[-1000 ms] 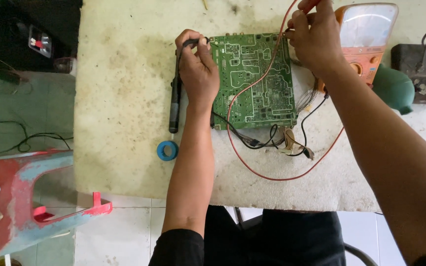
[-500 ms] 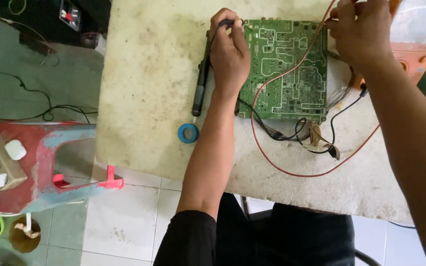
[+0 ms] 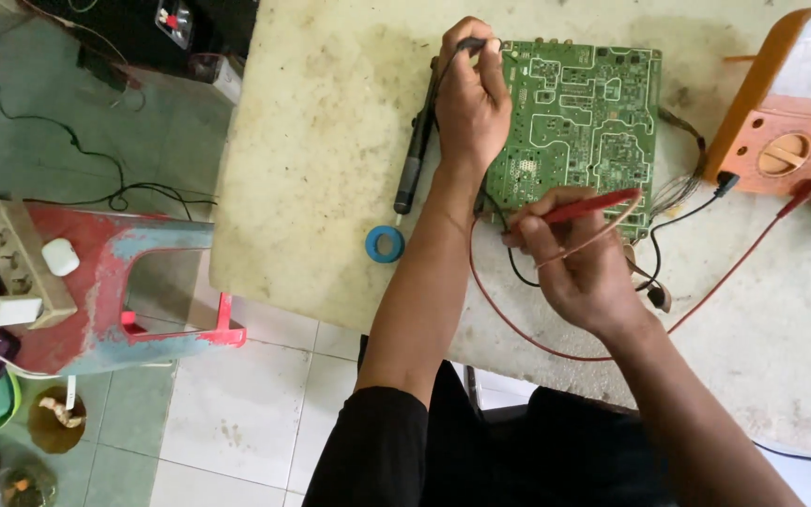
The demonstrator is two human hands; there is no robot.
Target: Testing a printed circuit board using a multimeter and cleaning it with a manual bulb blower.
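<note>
Looking down from the head camera, the green circuit board [image 3: 582, 127] lies flat in the upper middle of the frame on a worn, pale table [image 3: 330, 169], component traces facing up so its points can be reached from above.

Left hand [image 3: 469, 108]: it rests at the board's left edge, fingers curled shut around a black probe [image 3: 419, 141]. The probe's long body trails down and left over the bare table, while its tip end, tucked under the fingers near the board's top-left corner, is hidden, so contact with the board cannot be confirmed.

Right hand [image 3: 574, 268]: it sits just below the board's lower edge, pinching a red probe [image 3: 589, 205] like a pen, the shaft slanting up and right across the board's bottom rim. That grip suits fine placement on a small point.

A red lead [image 3: 556, 349] loops under the right wrist and runs right toward the orange meter [image 3: 781, 103] at the upper right, where a black lead [image 3: 682, 218] also plugs in; the slack keeps both probes free.

A blue tape roll [image 3: 385, 244] lies near the left forearm. A red and blue stool [image 3: 114, 282] stands at the left of the frame on the tiled floor, bearing a power strip [image 3: 16, 253].
</note>
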